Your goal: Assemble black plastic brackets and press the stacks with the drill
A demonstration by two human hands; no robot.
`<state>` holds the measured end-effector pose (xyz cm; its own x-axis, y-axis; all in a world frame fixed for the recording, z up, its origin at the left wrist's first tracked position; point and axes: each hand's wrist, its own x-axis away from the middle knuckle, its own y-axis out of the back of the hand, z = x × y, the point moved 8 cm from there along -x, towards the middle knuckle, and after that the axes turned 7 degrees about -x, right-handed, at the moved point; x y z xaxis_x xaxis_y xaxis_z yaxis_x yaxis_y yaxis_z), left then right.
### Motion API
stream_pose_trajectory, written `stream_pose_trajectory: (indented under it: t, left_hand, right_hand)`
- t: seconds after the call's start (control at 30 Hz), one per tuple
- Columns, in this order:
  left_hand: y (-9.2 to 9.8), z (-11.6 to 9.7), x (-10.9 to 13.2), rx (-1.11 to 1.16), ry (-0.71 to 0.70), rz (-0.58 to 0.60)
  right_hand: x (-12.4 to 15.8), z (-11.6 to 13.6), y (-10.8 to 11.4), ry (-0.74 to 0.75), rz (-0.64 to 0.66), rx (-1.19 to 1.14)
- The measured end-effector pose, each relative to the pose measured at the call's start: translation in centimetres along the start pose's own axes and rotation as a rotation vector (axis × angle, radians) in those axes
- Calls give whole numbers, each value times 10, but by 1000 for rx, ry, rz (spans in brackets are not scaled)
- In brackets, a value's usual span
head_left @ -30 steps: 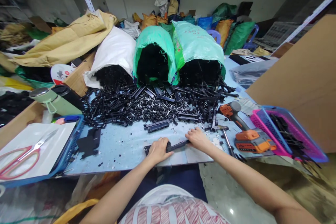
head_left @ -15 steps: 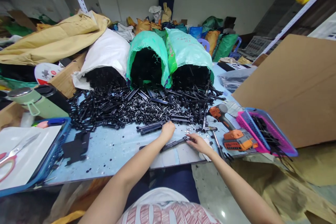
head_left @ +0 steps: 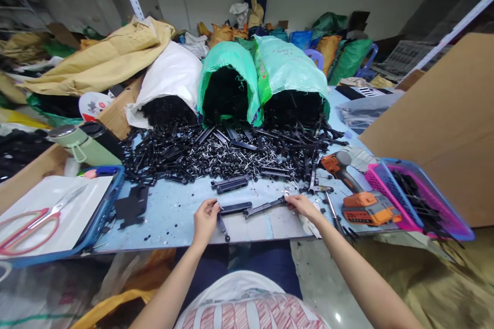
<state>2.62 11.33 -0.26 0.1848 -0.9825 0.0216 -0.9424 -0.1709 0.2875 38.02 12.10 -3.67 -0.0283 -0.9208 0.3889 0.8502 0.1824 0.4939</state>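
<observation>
My left hand [head_left: 205, 218] pinches the left end of a black plastic bar [head_left: 234, 208] lying on the light blue table [head_left: 173, 216]. A short black rod with a knob [head_left: 223, 227] sticks out below that hand. My right hand [head_left: 303, 204] grips the right end of a thin black strip [head_left: 264, 207] that runs on from the bar. Just beyond them lies another black bar [head_left: 232, 183], in front of a big heap of black plastic parts [head_left: 216, 151].
Three open sacks [head_left: 227, 82] of black parts lie behind the heap. An orange cordless drill [head_left: 353, 193] and a pink and blue basket [head_left: 419, 198] sit at the right. At the left are a blue tray [head_left: 101, 215] with red scissors [head_left: 31, 221] and a green flask [head_left: 83, 146].
My left hand drew back from the heap to the near edge and now pinches the bar's left end. My right hand stays on the strip's right end.
</observation>
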Motion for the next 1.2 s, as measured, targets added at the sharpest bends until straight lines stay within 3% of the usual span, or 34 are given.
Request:
stream_pose_trajectory:
  t: [0.2,0.37,0.43,0.57,0.63,0.7,0.87,0.93,1.03,1.1,1.2]
  left_hand:
    - [18,5,15,-51,8,-122]
    - [23,6,15,-72,-16,-150]
    - [23,0,15,-155,-85,-162]
    - [9,-27,27,-423,-368,-113]
    - [0,-35,36,-500,-473,-53]
    - [-1,-35,41,-511,-472,-57]
    - [18,-18,30,-452,-233,-148]
    - [19,-21,25,-491,-245,-132]
    - [10,-31,26,-591,-372,-86]
    - [2,-35,31,-660,-472,-49]
    - [-3,-35,37,-710,-553,-65]
  right_hand:
    - [7,12,1,-19,-95,258]
    - [20,31,2,11,-183,481]
    - [26,37,-1,20,-201,544]
    - [37,46,-7,60,-280,714]
    - [37,42,-4,47,-303,656]
    - [32,30,3,4,-294,495]
    - [24,7,23,-68,-283,306]
    - [29,8,29,-68,-341,348]
    - [38,20,29,-48,-425,590]
    - [40,25,20,-29,-406,737]
    - [37,26,8,57,-343,776]
